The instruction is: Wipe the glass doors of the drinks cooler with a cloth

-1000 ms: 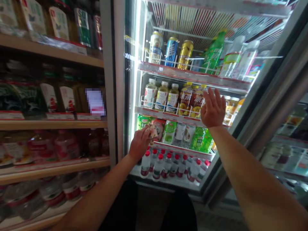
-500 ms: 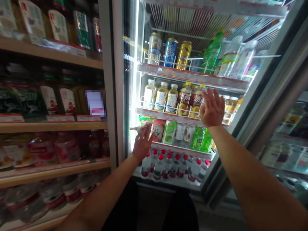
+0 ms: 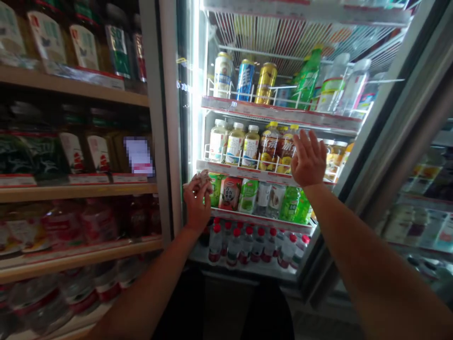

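My left hand [image 3: 197,208] is closed around a crumpled, pale cloth [image 3: 203,179] near the left side of a lit drinks fridge [image 3: 244,106]. Its fingers point up, beside a green drink pack [image 3: 215,189]. My right hand [image 3: 308,160] is raised with its fingers apart and holds nothing. It overlaps the right part of the middle shelf, close to brown tea bottles with yellow caps [image 3: 271,146]. Whether its palm touches a glass pane cannot be made out.
Cans [image 3: 245,80] and a green bottle [image 3: 308,78] stand on the upper shelf. Red-capped water bottles [image 3: 233,248] line the bottom. To the left are wooden shelves [image 3: 78,189] of bottles; a metal door frame [image 3: 382,156] slants on the right.
My left hand has moved left with the cloth, from in front of the red pack to the fridge's left edge. My right hand stays raised in nearly the same place.
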Action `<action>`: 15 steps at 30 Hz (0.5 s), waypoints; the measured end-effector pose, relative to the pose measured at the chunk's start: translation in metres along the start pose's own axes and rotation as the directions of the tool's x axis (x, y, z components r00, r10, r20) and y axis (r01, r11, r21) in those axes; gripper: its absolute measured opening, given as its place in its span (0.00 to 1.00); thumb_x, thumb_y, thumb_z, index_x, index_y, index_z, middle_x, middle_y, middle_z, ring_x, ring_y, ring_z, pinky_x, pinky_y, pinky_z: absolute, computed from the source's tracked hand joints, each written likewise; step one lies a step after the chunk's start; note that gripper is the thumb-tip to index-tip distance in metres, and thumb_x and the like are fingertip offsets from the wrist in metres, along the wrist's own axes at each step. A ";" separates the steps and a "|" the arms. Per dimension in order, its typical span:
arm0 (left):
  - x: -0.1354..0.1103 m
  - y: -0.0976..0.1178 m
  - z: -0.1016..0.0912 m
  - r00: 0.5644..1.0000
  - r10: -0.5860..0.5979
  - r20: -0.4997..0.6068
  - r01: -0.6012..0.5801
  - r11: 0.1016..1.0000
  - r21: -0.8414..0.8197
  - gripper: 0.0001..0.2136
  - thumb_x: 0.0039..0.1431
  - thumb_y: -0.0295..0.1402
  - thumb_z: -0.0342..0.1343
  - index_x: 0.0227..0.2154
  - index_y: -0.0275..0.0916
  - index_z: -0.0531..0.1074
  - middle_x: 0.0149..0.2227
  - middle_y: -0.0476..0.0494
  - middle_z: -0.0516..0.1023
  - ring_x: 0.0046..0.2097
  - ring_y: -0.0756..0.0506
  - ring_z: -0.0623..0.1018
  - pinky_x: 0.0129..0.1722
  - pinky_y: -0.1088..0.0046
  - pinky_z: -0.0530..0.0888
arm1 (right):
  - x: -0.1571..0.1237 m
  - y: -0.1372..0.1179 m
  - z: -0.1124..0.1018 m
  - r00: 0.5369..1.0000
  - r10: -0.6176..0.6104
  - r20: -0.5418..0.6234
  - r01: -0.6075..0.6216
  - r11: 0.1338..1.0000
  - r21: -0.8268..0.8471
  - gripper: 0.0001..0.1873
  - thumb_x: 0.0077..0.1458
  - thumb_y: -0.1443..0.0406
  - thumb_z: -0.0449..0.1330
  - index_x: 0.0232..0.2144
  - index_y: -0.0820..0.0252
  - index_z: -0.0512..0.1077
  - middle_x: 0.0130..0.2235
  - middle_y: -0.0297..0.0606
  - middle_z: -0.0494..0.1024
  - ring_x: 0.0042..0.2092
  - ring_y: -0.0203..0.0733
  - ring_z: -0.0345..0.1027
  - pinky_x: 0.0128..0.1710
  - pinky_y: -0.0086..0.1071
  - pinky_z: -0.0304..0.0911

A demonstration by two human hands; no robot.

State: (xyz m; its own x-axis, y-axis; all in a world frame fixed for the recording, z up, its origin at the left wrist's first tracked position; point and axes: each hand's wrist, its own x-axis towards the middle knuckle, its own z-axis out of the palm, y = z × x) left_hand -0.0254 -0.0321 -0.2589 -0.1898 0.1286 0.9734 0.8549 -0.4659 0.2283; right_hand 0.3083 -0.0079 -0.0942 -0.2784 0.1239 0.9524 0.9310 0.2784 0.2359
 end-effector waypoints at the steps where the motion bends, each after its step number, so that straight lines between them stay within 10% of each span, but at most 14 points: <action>1: 0.000 -0.003 0.000 1.000 0.006 0.018 -0.007 1.000 0.026 0.15 0.70 0.30 0.48 0.53 0.40 0.74 0.62 0.32 0.64 0.63 0.36 0.67 0.62 0.51 0.66 | 0.000 0.000 0.000 1.000 -0.001 0.000 0.001 1.000 0.000 0.32 0.62 0.65 0.48 0.68 0.57 0.59 0.70 0.40 0.60 0.73 0.49 0.46 0.70 0.54 0.45; 9: 0.017 -0.022 0.005 0.964 -0.234 -0.129 0.236 0.972 -0.002 0.27 0.66 0.32 0.50 0.67 0.35 0.60 0.57 0.29 0.70 0.59 0.34 0.67 0.60 0.46 0.65 | 0.000 0.001 0.002 0.999 -0.036 -0.031 0.035 0.998 -0.049 0.31 0.62 0.66 0.48 0.67 0.59 0.60 0.69 0.41 0.61 0.72 0.48 0.47 0.70 0.52 0.45; 15: -0.016 -0.015 0.000 0.993 -0.084 0.082 0.088 0.995 -0.048 0.22 0.68 0.35 0.50 0.63 0.39 0.65 0.58 0.33 0.69 0.59 0.37 0.69 0.61 0.54 0.66 | 0.000 0.004 0.004 0.999 -0.031 -0.020 0.030 0.999 -0.014 0.33 0.61 0.66 0.48 0.68 0.58 0.59 0.70 0.41 0.60 0.73 0.50 0.45 0.70 0.54 0.44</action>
State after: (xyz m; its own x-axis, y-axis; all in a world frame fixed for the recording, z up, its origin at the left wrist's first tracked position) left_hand -0.0353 -0.0268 -0.2778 -0.2208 0.2389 0.9456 0.8108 -0.4938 0.3141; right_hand 0.3106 -0.0032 -0.0940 -0.3019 0.0962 0.9485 0.9255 0.2683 0.2674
